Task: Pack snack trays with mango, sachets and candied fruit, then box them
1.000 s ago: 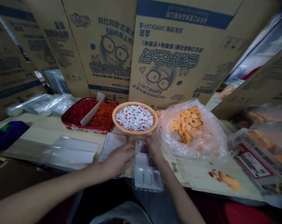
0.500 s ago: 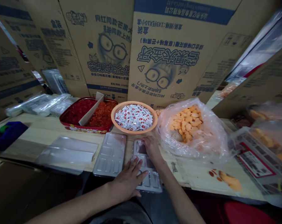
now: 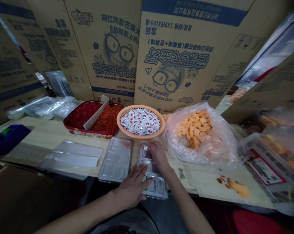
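Note:
In the head view, a clear plastic tray (image 3: pixel 159 186) with moulded compartments lies at the table's front edge, its near end jutting past it. My left hand (image 3: pixel 134 182) rests across the tray's left side, fingers spread. At its far right corner, my right hand (image 3: pixel 159 156) has its fingers bent over the rim, partly hiding the upper compartments. Just left lies a second clear tray (image 3: pixel 116 159), apart from both hands. Beyond my hands stands an orange basket (image 3: pixel 120 125) of small white sachets (image 3: pixel 140 122) with red prints.
A red tin (image 3: pixel 93 132), divided by cardboard, holds red and orange pieces. On the right, a plastic bag (image 3: pixel 217 148) contains orange candies (image 3: pixel 195 126). Clear sheets (image 3: pixel 72 154) and a blue tape dispenser (image 3: pixel 11 138) lie left. Cardboard boxes (image 3: pixel 176 29) wall the back.
The view has shifted very slightly. Both hands keep nearly the same places on the tray, and nothing has been picked up or let go.

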Demonstrator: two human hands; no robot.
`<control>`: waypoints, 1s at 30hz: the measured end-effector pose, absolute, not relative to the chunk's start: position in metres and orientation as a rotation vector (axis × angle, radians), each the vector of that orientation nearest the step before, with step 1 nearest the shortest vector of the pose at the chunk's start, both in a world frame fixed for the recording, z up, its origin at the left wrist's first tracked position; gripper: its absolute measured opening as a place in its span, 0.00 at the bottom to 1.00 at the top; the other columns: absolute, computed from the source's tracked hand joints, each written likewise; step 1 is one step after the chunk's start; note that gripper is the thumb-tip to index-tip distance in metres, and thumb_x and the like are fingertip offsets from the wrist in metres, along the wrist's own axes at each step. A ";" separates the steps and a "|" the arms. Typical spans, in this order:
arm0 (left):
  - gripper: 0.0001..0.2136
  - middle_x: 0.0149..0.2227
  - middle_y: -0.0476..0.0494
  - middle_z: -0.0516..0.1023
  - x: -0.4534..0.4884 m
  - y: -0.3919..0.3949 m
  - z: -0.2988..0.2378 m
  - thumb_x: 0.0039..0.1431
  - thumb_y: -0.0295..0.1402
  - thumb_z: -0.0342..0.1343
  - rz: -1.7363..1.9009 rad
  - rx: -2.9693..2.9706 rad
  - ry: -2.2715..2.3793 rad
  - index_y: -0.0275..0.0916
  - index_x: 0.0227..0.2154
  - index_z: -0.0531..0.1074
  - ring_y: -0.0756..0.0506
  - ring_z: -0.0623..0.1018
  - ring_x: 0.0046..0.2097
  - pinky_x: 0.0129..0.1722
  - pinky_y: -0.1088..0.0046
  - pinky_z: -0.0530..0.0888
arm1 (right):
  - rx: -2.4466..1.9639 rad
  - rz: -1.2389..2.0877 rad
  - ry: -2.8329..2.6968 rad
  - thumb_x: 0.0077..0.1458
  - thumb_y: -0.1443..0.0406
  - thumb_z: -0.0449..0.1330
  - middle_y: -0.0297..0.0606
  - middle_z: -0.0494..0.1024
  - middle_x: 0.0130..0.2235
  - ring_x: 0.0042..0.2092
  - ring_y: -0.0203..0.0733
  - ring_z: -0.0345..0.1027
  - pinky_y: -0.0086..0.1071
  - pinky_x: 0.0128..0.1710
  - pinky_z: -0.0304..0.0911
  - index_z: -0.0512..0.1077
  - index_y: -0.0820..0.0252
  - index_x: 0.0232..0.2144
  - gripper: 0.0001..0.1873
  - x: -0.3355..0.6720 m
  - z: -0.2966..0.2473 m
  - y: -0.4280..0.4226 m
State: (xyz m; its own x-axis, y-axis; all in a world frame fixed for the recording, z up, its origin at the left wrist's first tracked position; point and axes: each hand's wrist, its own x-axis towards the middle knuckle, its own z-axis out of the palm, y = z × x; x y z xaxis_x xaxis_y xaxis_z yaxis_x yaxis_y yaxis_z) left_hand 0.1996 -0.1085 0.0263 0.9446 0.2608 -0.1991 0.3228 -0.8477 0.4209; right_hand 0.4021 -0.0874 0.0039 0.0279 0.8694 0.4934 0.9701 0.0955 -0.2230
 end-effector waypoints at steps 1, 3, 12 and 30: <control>0.37 0.63 0.29 0.40 0.199 -0.109 0.026 0.42 0.27 0.60 -0.188 2.643 0.423 0.41 0.58 0.55 0.34 0.38 0.63 0.58 0.47 0.43 | -1.863 -0.241 -1.840 0.52 0.69 0.55 0.45 0.72 0.38 0.42 0.46 0.63 0.38 0.43 0.60 0.73 0.62 0.39 0.11 0.403 0.004 -0.087; 0.37 0.63 0.29 0.40 0.198 -0.108 0.025 0.41 0.26 0.60 -0.187 2.649 0.435 0.41 0.58 0.55 0.34 0.39 0.63 0.58 0.47 0.43 | -1.973 -0.179 -1.809 0.51 0.70 0.56 0.46 0.72 0.39 0.42 0.47 0.63 0.39 0.42 0.60 0.73 0.63 0.37 0.10 0.405 0.004 -0.086; 0.37 0.63 0.29 0.40 0.196 -0.109 0.023 0.40 0.26 0.62 -0.129 2.617 0.437 0.41 0.56 0.58 0.33 0.39 0.63 0.58 0.48 0.44 | -1.825 -0.239 -1.757 0.54 0.70 0.51 0.41 0.73 0.31 0.35 0.42 0.64 0.35 0.38 0.61 0.73 0.62 0.31 0.10 0.409 0.001 -0.086; 0.35 0.48 0.36 0.70 0.211 -0.101 0.029 0.48 0.38 0.58 0.686 1.271 0.743 0.40 0.58 0.50 0.40 0.72 0.48 0.47 0.61 0.68 | -1.457 -0.298 -1.582 0.56 0.66 0.51 0.39 0.73 0.36 0.41 0.42 0.65 0.38 0.40 0.62 0.70 0.57 0.37 0.09 0.388 0.060 -0.106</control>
